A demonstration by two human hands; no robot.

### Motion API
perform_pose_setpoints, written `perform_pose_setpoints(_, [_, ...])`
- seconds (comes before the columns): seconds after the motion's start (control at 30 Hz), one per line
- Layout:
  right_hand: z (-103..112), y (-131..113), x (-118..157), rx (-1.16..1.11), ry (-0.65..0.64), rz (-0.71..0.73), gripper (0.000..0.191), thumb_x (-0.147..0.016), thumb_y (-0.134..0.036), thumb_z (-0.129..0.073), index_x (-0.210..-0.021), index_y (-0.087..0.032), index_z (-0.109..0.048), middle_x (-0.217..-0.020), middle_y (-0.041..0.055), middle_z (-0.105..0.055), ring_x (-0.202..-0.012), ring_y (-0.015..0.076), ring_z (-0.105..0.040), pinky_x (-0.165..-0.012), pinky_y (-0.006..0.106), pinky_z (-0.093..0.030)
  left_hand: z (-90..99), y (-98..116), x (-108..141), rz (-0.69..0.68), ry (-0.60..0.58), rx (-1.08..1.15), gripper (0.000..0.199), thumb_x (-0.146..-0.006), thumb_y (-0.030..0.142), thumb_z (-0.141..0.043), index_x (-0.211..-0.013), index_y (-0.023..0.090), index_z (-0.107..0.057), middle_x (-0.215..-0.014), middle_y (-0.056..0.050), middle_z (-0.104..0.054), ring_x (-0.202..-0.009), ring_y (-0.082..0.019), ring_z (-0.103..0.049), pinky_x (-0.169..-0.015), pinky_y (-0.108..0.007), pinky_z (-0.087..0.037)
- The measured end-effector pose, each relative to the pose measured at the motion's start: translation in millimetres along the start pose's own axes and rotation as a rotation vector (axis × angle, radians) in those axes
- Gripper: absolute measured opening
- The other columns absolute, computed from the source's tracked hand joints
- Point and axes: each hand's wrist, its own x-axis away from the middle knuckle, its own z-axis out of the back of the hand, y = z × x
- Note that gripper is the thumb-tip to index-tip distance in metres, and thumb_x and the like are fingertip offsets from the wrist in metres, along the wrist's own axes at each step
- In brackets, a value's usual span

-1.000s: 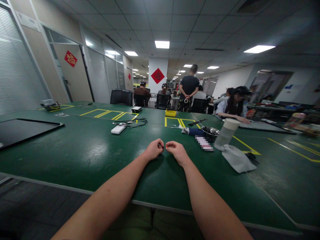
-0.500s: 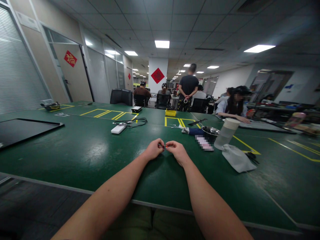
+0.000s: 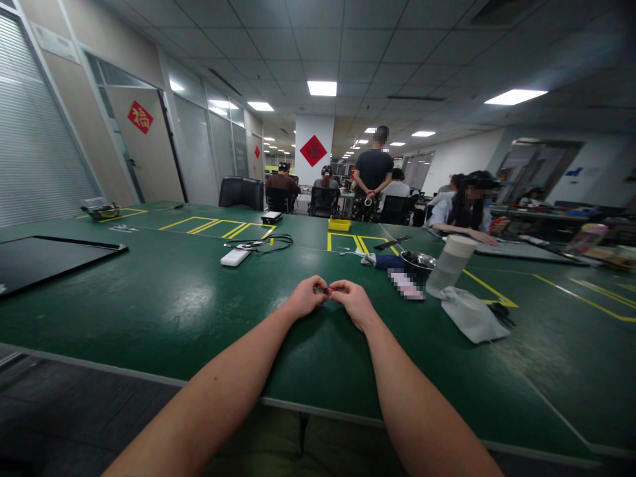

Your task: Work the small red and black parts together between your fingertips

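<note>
My left hand [image 3: 309,295] and my right hand [image 3: 350,301] meet over the green table [image 3: 209,331], fingertips almost touching. Between them is a tiny reddish-orange object [image 3: 330,291], mostly hidden by the fingers. The right thumb and fingers are pinched on its orange part. My left fingers are pinched too, around something small and dark at the tips, too small to make out. Both forearms reach in from the bottom of the view.
A white power bank [image 3: 235,256] with black cables lies beyond my left hand. Right of my hands are a metal bowl [image 3: 420,260], a translucent cylinder [image 3: 451,265], a white pouch [image 3: 472,315] and a blurred pink item. A yellow tray [image 3: 339,224] stands farther back; people sit and stand beyond.
The small gap between my fingertips has narrowed slightly, with the reddish piece now bridging it. The rest of both hands and the table items look the same.
</note>
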Motion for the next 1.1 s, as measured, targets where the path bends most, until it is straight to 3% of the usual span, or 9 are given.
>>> perform_pose_setpoints(0.3, [-0.3, 2.7, -1.3, -0.078, 0.004, 0.011, 0.024, -0.063, -0.025, -0.067, -0.084, -0.014, -0.065, -0.076, 0.0042, -0.067, -0.068, 0.0149, -0.059, -0.062, 0.026, -0.044, 0.1, -5.5, -4.2, -0.023, 0.022, 0.042, 0.019, -0.066, 0.009, -0.063, -0.085, 0.012, -0.058, -0.073, -0.002, -0.065, -0.062, -0.011, -0.059, -0.058, -0.021, -0.046])
perform_pose_setpoints(0.53, [-0.6, 3.7, -2.7, -0.181, 0.014, -0.03, 0.019, -0.064, -0.023, -0.067, -0.082, -0.015, -0.065, -0.074, 0.0039, -0.068, -0.067, 0.015, -0.062, -0.062, 0.026, -0.045, -1.2, 5.5, -1.7, 0.098, -0.018, 0.267, 0.025, -0.067, 0.004, -0.06, -0.09, 0.011, -0.058, -0.074, -0.004, -0.067, -0.065, -0.012, -0.063, -0.064, -0.024, -0.049])
perform_pose_setpoints(0.8, [-0.6, 2.5, -1.9, -0.196, 0.02, -0.064, 0.022, -0.061, -0.022, -0.071, -0.081, -0.014, -0.067, -0.072, 0.0055, -0.069, -0.067, 0.0161, -0.063, -0.067, 0.029, -0.049, -1.8, 4.3, -0.6, 0.104, 0.007, 0.296, 0.023, -0.066, 0.009, -0.065, -0.088, 0.011, -0.06, -0.075, -0.003, -0.067, -0.066, -0.011, -0.062, -0.064, -0.022, -0.047])
perform_pose_setpoints(1.1, [1.5, 3.4, -1.7, -0.187, 0.023, -0.08, 0.025, -0.061, -0.031, -0.076, -0.076, -0.014, -0.066, -0.07, 0.0061, -0.068, -0.064, 0.0166, -0.063, -0.062, 0.029, -0.049, -1.1, 4.5, -1.1, 0.184, -0.017, 0.354, 0.021, -0.07, 0.008, -0.056, -0.089, 0.011, -0.063, -0.07, -0.003, -0.066, -0.058, -0.01, -0.058, -0.062, -0.022, -0.047])
